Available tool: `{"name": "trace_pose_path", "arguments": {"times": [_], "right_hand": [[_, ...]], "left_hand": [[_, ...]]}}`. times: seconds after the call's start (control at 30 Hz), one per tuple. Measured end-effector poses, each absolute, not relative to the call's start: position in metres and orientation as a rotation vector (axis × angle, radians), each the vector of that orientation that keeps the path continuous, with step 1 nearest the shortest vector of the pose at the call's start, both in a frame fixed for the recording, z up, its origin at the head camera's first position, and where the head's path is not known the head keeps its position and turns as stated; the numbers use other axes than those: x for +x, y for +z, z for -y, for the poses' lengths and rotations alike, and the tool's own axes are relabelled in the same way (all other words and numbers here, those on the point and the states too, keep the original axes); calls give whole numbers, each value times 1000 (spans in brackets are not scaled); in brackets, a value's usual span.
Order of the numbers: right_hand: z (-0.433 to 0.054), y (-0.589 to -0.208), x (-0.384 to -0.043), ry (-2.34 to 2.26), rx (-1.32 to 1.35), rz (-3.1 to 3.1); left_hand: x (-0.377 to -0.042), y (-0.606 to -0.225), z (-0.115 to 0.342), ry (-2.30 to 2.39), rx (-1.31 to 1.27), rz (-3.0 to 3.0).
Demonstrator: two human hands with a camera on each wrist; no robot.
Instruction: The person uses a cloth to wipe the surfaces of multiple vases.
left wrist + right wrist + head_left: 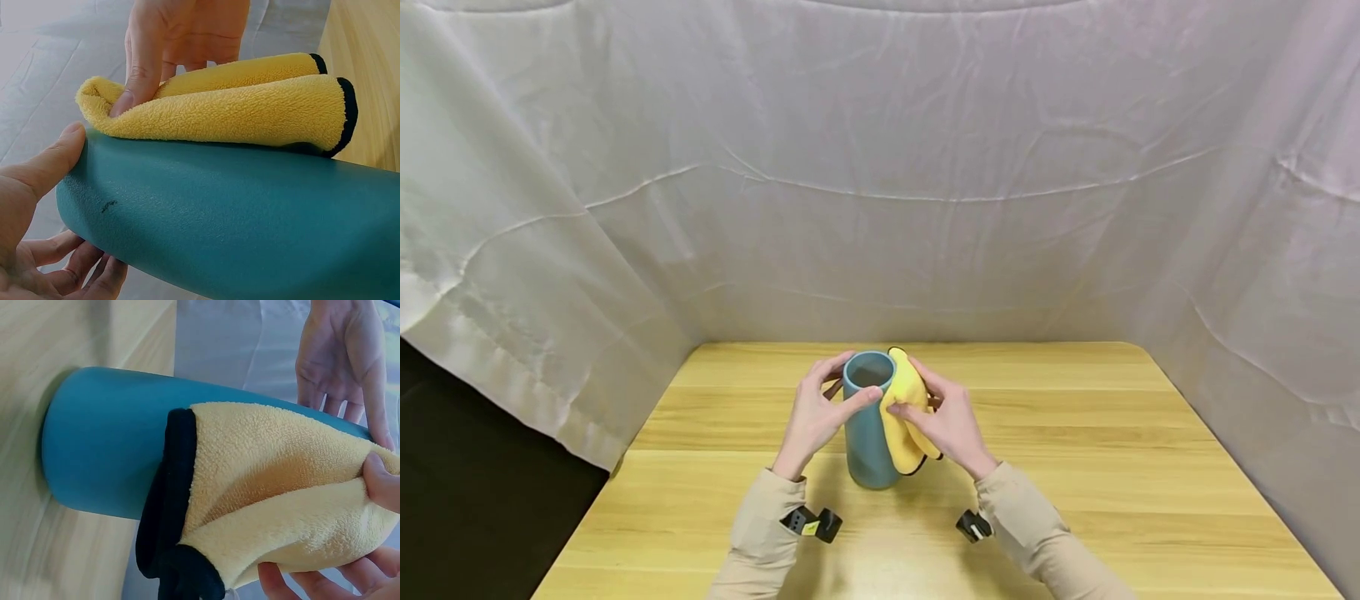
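A tall blue-green vase (867, 442) stands upright on the wooden table, its round mouth facing up. My left hand (815, 409) grips it near the rim, thumb on the near side and fingers round the far left side. My right hand (950, 419) holds a folded yellow cloth (904, 417) with dark edging against the vase's right side. In the left wrist view the right thumb presses into a fold of the cloth (231, 112). A small dark mark (109, 205) shows on the vase's surface. In the right wrist view the cloth (269, 469) hangs down along the vase (106, 444).
The wooden table (1075, 433) reaches back to a pale grey curtain (925, 250), which also closes in both sides. Each sleeved wrist carries a small black camera (827, 525). A dark area (467, 492) lies beyond the table's left edge.
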State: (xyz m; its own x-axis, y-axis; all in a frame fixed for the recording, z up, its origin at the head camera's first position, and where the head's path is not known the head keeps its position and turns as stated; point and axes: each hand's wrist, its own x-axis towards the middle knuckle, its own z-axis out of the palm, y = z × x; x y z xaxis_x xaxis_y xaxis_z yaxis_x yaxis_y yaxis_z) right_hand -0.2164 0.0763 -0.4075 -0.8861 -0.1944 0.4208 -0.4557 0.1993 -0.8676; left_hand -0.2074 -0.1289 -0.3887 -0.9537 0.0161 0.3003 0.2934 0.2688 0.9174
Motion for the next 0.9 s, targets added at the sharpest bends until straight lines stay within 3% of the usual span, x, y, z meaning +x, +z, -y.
{"name": "trace_pose_path", "arguments": {"times": [0.9], "right_hand": [[-87, -468, -216, 1707, 585, 2489]], "left_hand": [[-207, -387, 128, -1745, -273, 2312]]}}
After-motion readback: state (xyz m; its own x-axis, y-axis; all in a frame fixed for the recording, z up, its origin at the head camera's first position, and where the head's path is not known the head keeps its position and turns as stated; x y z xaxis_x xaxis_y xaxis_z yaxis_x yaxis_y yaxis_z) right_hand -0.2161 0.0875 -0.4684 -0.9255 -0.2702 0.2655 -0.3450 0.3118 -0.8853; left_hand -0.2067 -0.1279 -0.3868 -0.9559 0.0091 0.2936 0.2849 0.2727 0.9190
